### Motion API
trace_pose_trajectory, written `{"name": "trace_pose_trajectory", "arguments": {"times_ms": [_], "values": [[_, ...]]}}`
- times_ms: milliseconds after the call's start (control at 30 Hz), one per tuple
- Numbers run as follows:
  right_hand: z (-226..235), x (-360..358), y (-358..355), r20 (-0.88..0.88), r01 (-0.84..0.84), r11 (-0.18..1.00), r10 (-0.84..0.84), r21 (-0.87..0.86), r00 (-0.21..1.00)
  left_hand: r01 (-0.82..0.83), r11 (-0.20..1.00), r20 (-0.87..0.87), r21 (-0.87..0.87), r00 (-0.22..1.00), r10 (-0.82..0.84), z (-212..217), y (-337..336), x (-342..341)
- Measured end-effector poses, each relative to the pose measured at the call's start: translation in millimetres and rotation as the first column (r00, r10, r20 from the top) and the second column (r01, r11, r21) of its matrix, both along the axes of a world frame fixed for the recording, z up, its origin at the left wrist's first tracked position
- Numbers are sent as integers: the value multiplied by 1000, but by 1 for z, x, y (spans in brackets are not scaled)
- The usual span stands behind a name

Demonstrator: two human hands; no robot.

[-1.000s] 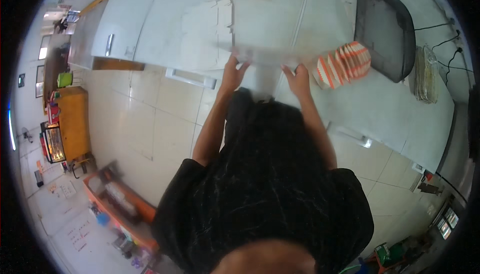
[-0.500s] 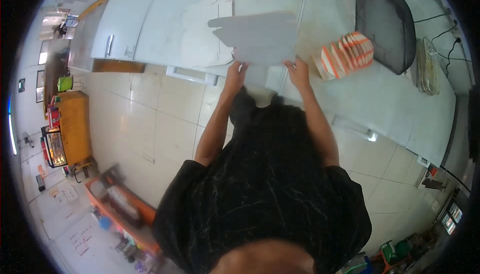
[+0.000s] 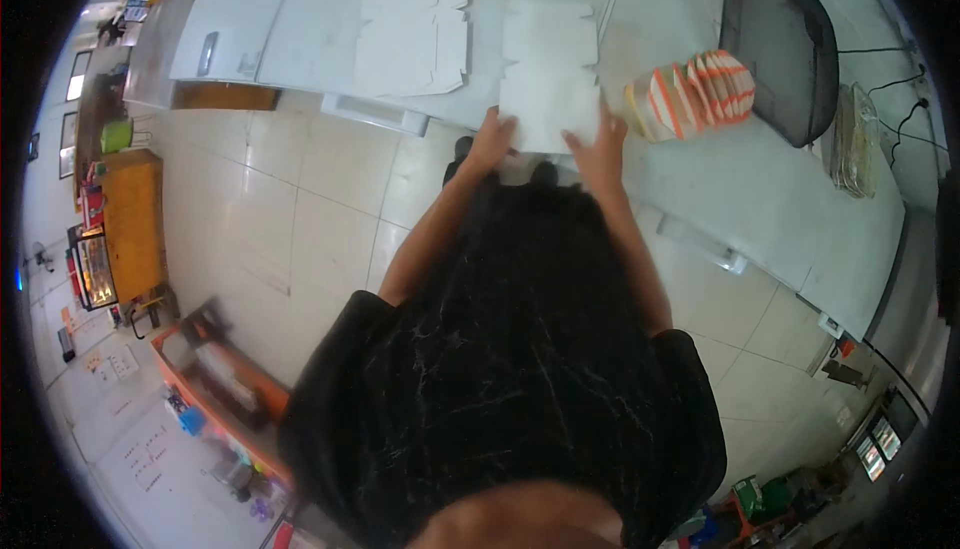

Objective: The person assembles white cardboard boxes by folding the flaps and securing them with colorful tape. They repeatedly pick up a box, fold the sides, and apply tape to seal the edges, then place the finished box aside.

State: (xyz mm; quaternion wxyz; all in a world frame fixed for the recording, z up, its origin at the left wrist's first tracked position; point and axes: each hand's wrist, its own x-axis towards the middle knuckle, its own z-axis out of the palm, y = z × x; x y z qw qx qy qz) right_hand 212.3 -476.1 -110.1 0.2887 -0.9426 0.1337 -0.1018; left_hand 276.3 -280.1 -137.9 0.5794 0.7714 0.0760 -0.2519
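A flat white die-cut cardboard sheet (image 3: 549, 74) with notched sides lies in front of me, its near end at the table's front edge. My left hand (image 3: 492, 139) grips its near left corner. On the opposite corner is my right hand (image 3: 602, 149), thumb on top of the sheet and fingers along the right side. To the left lie similar white cardboard blanks (image 3: 412, 34), apart from both hands. How many are stacked there I cannot tell.
The pale worktable (image 3: 700, 179) has drawers along its front. Right of the sheet sits an orange-and-white striped paper bundle (image 3: 690, 96). Beyond it are a dark mesh backrest (image 3: 780, 49), a pack in clear plastic (image 3: 853, 144) and black cables (image 3: 905, 119). An orange bin (image 3: 220, 389) stands lower left.
The cardboard sheet, raised with its grey face showing before, now lies flat with a white face up. Both hands stay at its near end. The view has shifted slightly.
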Motion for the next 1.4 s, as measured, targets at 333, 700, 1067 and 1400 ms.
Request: {"name": "trace_pose_trajectory", "arguments": {"times_ms": [333,700,1067,1400], "values": [[-4,9,-6,112,-505,852,520,-138,847,86,989,41,120,995,-92,1,5,22],[-20,47,-8,-357,-429,880,475,205,804,431,658,303,617,641,-705,7,13,15],[-3,20,-42,138,-432,889,414,151,900,419,888,442,188,771,-458,31,23,29],[2,6,-45,69,-652,733,653,194,755,660,734,438,160,619,-652,45,71,17]]}}
